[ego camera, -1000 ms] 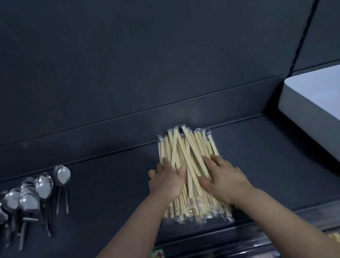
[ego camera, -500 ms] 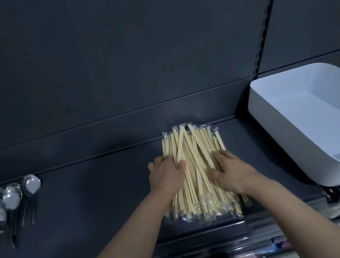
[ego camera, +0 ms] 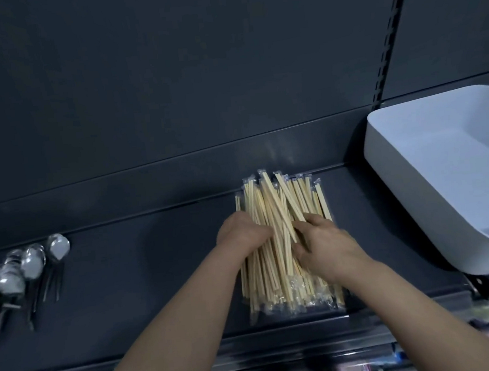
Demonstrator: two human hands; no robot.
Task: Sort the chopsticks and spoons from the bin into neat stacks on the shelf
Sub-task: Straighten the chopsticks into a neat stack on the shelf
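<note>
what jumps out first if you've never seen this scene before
The pale pile of wrapped chopsticks in the middle of the dark shelf draws the eye first, with the left hand and right hand gripping into it from either side. Next come the big white bin at the right, nothing showing inside, and a cluster of shiny spoons at the far left.
</note>
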